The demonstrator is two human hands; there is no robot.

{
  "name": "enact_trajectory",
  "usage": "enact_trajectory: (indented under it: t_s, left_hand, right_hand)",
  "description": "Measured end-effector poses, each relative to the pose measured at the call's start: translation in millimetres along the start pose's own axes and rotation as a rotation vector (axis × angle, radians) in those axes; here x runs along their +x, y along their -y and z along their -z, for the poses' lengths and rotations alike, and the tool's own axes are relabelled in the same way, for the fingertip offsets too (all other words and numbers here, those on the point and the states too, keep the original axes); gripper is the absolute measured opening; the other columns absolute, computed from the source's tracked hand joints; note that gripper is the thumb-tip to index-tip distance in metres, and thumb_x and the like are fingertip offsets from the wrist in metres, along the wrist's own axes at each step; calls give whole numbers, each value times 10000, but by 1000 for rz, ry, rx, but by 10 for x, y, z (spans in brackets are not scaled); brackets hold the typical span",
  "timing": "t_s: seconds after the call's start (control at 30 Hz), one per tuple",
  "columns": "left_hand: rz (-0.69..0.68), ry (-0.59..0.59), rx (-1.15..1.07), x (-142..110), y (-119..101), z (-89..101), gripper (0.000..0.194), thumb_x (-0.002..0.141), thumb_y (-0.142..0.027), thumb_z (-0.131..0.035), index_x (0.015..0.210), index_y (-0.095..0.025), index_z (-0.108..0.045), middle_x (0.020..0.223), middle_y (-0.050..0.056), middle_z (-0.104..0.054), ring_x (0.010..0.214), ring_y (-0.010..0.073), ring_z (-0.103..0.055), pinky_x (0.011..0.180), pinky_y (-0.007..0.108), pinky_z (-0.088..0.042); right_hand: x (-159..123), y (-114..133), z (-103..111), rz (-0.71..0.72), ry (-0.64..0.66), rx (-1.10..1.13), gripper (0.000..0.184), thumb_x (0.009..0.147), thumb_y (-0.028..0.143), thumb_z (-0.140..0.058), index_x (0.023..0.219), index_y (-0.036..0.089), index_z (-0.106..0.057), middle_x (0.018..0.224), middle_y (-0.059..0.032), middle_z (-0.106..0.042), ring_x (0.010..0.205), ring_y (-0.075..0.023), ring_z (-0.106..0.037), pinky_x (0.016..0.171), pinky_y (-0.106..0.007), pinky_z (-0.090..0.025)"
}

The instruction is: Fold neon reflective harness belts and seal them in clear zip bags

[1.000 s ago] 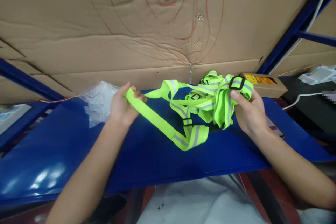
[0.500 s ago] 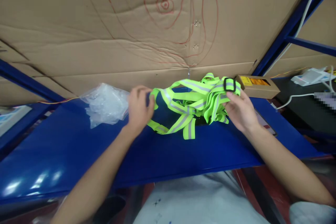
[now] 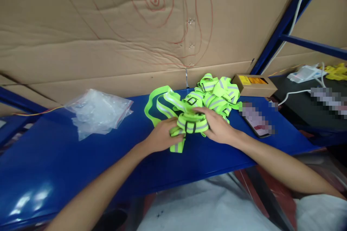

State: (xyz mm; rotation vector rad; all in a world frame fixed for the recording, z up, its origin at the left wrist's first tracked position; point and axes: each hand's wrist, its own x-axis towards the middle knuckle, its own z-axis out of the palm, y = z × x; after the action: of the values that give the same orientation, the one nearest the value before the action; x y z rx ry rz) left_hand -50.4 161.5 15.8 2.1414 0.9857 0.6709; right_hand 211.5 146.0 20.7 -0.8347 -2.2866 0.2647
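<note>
Gripping folded neon strap bundle over blue table, head view: left hand fingers curled on its left end, right hand clasping the right. Loose loops may snag on strap pile, being tangled. Count: two hands, one bundle, one pile, one phone, one box; overlapping clear bags, number unclear.

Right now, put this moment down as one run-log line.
left hand: on strap | right hand: holds bundle | pile: behind bundle | bags: left | phone: right | box: beside pile
</note>
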Motion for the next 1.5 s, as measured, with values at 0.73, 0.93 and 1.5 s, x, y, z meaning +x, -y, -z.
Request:
enact_trajectory:
  t_s: [0.73,0.93,1.5]
  left_hand:
    - [332,24,-798,-48,-152,328,475,696,-446,-823,1074,-172,-737,897,82,-762,768,262,-731,709,350,-579]
    - [289,-180,-683,-66,-193,355,327,878,-491,-733,1099,-251,-708,767,-20,-668,535,109,-578,515,211,-455]
    - [-7,72,-314,-176,-265,-85,731,821,-365,-823,1433,-255,-439,1444,121,-567,1356,315,-552,1156,482,-435]
  right_hand:
    - [-47,179,-86,189,-1,11,607,951,333,-609,1525,228,-441,1411,-147,-622,1283,-281,-619,1046,-444,-520]
    - [-31,117,103,55,-159,-89,562,921,244,-569,1470,260,-448,1350,-132,-631,1244,-332,-610,1021,-518,-507]
    - [-131,204,12,271,-213,50,759,857,12,-537,1560,244,-369,1407,-144,-555,1370,-260,-539,1100,-407,-520]
